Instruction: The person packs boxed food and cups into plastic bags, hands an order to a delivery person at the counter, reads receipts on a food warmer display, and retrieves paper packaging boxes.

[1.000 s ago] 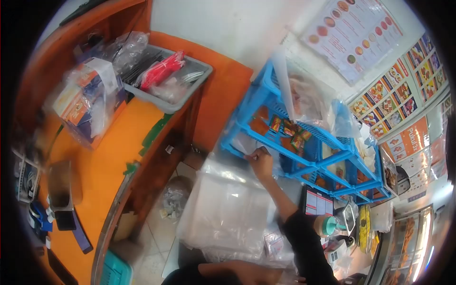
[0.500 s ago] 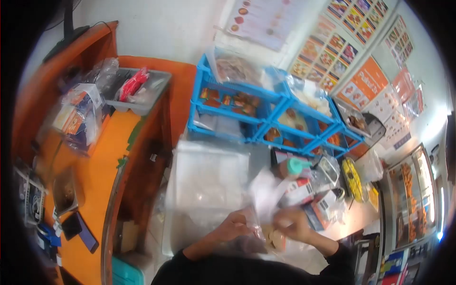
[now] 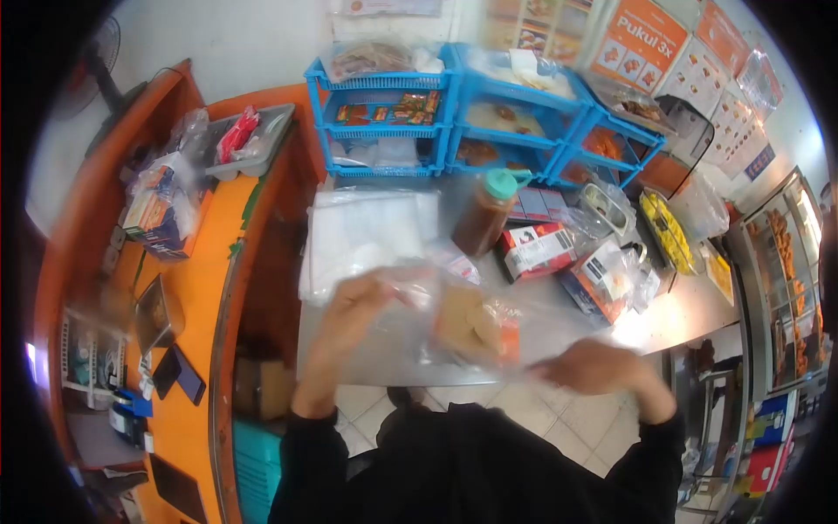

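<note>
A thin clear plastic bag (image 3: 410, 288) with some red on it is pinched in the fingers of my left hand (image 3: 349, 306), above the front of the metal table. Over to the right, my right hand (image 3: 594, 365) is blurred, its fingers pressed together at the end of a faint clear plastic stretch. I cannot tell whether they grip it. Between my hands lies a flat brown packet (image 3: 467, 323) with an orange edge, partly seen through clear plastic. Behind it stands a brown-filled bottle (image 3: 483, 214) with a green lid.
White plastic sheets (image 3: 371, 231) are stacked at the table's left. Red-and-white boxes (image 3: 539, 249) and a yellow pack (image 3: 666, 229) lie to the right. Blue shelf baskets (image 3: 384, 109) line the back. An orange counter (image 3: 205, 253) runs along the left; a glass food case (image 3: 790, 288) stands at far right.
My hands have moved apart, the left one upward and the right one to the right. The white blurred sheet between them no longer shows. My view has turned and levelled.
</note>
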### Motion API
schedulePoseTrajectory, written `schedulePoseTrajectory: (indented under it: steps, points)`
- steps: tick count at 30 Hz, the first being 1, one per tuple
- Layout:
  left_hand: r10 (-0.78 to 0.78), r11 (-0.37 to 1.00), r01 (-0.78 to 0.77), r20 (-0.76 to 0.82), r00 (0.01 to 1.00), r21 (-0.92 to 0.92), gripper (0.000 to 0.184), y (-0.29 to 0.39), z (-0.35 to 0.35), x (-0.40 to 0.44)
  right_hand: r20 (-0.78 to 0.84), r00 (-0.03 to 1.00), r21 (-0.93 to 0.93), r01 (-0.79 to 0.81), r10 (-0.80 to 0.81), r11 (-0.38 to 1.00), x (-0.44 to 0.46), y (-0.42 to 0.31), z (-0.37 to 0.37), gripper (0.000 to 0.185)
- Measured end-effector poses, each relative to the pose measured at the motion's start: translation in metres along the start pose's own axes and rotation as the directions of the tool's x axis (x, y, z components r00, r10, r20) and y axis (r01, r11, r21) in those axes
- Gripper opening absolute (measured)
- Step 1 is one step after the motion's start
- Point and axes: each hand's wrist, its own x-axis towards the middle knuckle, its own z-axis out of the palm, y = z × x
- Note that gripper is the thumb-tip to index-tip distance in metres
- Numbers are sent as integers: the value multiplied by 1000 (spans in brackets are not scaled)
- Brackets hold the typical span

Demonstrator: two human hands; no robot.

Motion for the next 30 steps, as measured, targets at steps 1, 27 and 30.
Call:
schedulePoseTrajectory:
  steps: [1, 27, 30]
  points:
    - [-10, 1000, 10, 2, 1000, 9, 16, -3, -13, -3, -274, 962, 267, 84, -8, 960, -39, -1, -13, 45]
    - [-257, 906, -18, 583, 770, 423, 46, -101, 30, 5, -755, 440, -550, -20, -486, 835, 123, -1, 54, 48]
    - [-184, 959, -38, 718, 671, 281, 43, -93, 42, 17, -702, 562, -317, 303, -437, 899, 118, 31, 27, 35]
